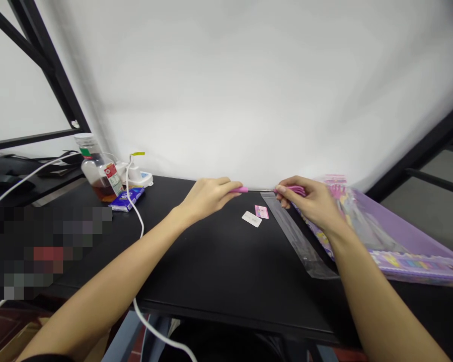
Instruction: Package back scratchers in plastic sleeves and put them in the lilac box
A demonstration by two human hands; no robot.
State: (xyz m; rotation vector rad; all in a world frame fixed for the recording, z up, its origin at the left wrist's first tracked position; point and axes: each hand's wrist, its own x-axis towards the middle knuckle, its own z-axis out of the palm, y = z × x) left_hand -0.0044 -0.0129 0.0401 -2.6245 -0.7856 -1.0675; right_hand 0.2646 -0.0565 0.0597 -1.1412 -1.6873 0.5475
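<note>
My left hand [217,193] is closed round the pink handle [240,190] of what looks like a telescopic back scratcher. From the handle a thin metal rod [259,190] runs level across to my right hand [305,198]. There, my fingers pinch the base of the pink claw-like head [296,189], whose prongs lie partly behind the hand. Below the rod, a small pink card [261,211] and a white card [251,219] lie on the black table [226,266]. A clear plastic sleeve [292,234] lies flat near my right hand.
Purple packaging [403,221] with clear plastic covers the right side, a pink pronged piece [338,192] showing in it. At left stand a jar of brown liquid [100,171], a blue packet [127,198] and a white power strip [145,179]. A white cable [139,216] crosses the table.
</note>
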